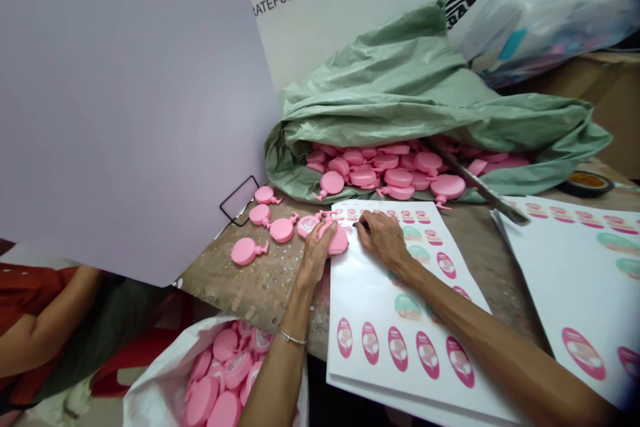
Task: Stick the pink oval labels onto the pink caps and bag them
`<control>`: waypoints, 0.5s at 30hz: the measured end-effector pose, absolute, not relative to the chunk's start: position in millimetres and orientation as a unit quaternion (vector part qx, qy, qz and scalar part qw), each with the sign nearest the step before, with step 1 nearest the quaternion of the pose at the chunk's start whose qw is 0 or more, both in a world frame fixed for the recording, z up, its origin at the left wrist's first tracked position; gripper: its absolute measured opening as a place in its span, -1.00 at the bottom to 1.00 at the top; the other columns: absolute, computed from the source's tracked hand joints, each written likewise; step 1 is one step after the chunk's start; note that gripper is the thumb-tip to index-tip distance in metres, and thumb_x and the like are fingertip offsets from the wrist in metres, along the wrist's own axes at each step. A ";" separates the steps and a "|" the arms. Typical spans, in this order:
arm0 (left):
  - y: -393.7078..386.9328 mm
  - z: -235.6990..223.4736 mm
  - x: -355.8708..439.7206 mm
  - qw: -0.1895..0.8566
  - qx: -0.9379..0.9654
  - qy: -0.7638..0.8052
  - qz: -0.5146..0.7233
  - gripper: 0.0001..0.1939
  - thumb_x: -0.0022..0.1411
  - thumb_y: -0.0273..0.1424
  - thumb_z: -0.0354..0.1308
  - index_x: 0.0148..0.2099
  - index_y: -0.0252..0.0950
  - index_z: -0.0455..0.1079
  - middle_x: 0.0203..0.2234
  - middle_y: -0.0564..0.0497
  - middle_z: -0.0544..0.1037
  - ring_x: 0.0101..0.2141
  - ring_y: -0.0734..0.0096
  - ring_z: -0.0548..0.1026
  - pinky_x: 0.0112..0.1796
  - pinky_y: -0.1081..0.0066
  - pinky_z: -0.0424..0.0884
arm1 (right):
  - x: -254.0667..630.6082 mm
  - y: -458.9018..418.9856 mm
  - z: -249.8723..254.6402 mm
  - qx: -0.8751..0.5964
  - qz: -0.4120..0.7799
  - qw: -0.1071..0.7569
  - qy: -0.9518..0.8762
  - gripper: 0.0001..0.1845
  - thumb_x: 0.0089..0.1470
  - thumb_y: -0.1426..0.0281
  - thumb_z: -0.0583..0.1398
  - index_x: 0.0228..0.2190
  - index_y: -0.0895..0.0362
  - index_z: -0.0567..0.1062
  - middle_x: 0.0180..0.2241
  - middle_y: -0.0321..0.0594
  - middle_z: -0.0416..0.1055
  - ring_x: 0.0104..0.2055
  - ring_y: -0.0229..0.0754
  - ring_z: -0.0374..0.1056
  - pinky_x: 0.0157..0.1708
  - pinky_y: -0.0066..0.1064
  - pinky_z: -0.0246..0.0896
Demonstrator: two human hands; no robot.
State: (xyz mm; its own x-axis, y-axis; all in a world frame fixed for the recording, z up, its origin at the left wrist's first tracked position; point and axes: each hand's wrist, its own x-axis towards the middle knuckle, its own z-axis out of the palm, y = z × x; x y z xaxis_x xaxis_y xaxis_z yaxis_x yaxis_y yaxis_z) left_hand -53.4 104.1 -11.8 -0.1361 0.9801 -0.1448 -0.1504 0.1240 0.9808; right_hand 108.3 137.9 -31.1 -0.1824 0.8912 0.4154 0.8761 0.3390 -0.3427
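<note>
A green plastic sack (pixel 400 87) lies folded back beyond the sheet of oval pink labels (pixel 360 293), its open mouth leaving pink plastic lids (pixel 399 177) within reach. A white sack (pixel 145 380) holding more lids sits left of the sheet, below the worktop (pixel 250 287) edge. At the sheet's edge, the left hand (pixel 315 253) has its fingers (pixel 327 230) curled over one lid (pixel 337 241). The right hand (pixel 383 240) pinches what looks like a dark marker (pixel 361 225) against the sheet, its fingers nearly closed.

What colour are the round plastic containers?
The round plastic containers are bright pink, clearest in the head view.
</note>
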 end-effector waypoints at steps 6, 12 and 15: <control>104.2 -12.8 -55.8 0.526 0.403 0.530 0.529 -0.59 0.11 -0.18 0.25 -0.05 -0.31 0.50 -0.15 -0.12 0.55 -0.15 0.18 0.50 -0.12 0.28 0.45 | 106.5 136.1 -28.9 -0.562 0.025 0.278 -0.779 -0.89 0.10 0.39 0.09 -0.42 0.10 0.41 -0.41 -0.18 0.50 -0.29 -0.10 0.31 -0.26 -0.32 -0.07; 104.4 -14.7 -56.3 0.529 0.406 0.519 0.534 -0.59 0.11 -0.18 0.25 -0.05 -0.31 0.50 -0.15 -0.12 0.55 -0.14 0.18 0.49 -0.12 0.27 0.45 | 107.5 136.8 -28.5 -0.572 0.017 0.276 -0.772 -0.83 0.16 0.39 0.03 -0.39 0.13 0.40 -0.37 -0.10 0.50 -0.24 -0.04 0.30 -0.22 -0.26 -0.09; 104.3 -14.4 -56.0 0.529 0.409 0.518 0.534 -0.55 0.10 -0.16 0.25 -0.03 -0.32 0.49 -0.14 -0.13 0.54 -0.15 0.21 0.48 -0.12 0.30 0.44 | 108.9 138.0 -28.7 -0.570 0.031 0.278 -0.773 -0.86 0.13 0.41 0.05 -0.41 0.11 0.39 -0.39 -0.15 0.50 -0.27 -0.07 0.30 -0.24 -0.29 -0.07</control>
State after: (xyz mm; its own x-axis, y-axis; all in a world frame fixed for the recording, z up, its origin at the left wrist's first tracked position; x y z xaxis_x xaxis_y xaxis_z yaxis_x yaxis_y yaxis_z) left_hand -56.0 104.3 -14.4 -0.1070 0.9881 -0.1102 -0.1417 0.0945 0.9854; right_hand 108.9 138.0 -28.7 -0.1964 0.8979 0.3941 0.8631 0.3490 -0.3650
